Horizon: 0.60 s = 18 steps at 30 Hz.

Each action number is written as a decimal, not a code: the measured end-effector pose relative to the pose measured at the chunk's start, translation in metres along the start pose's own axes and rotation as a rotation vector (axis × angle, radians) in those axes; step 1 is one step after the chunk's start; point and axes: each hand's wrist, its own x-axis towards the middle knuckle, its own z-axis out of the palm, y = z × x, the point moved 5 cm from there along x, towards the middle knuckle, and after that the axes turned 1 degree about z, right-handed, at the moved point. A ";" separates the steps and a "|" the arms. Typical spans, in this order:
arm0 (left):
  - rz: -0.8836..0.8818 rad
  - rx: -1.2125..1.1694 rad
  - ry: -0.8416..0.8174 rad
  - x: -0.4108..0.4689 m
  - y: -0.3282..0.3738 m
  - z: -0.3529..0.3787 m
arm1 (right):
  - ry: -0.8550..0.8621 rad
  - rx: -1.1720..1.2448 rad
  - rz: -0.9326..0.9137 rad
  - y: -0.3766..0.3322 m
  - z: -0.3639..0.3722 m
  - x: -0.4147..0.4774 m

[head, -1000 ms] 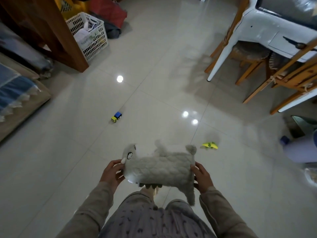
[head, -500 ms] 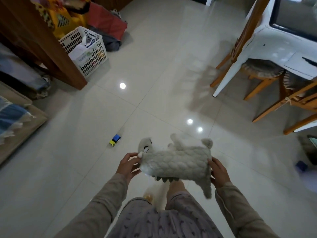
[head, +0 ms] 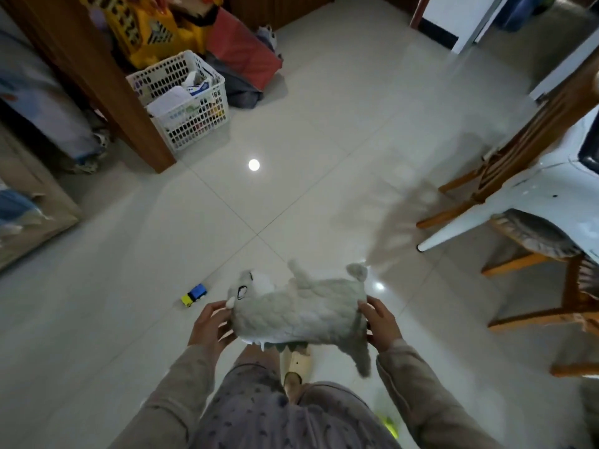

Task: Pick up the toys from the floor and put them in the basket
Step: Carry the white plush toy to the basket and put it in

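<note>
A grey plush animal (head: 299, 311) hangs sideways in front of my body, head to the left, tail drooping at the right. My left hand (head: 210, 324) grips its head end and my right hand (head: 381, 324) grips its rear end. A small blue and yellow toy car (head: 193, 294) lies on the tiled floor just left of my left hand. A yellow-green toy (head: 387, 424) shows on the floor by my right leg, partly hidden. The white plastic basket (head: 215, 77), holding several things, stands at the upper left against a wooden post.
A wooden post (head: 97, 79) rises beside the basket, with red and yellow bags (head: 243, 53) behind it. Bedding and a low frame (head: 35, 202) line the left edge. A white table (head: 534, 196) and wooden chairs (head: 531, 244) fill the right side.
I have moved forward with the plush held in both hands. The basket has come closer, the toy car now lies near my left hand, and the yellow-green toy has dropped back beside my leg.
</note>
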 end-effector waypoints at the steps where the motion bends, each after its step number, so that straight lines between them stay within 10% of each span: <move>1: 0.002 -0.017 0.002 0.007 0.008 0.009 | 0.001 -0.010 -0.017 -0.015 0.000 0.012; 18: -0.019 -0.012 -0.033 0.170 0.223 0.136 | 0.137 -0.091 -0.092 -0.242 0.069 0.219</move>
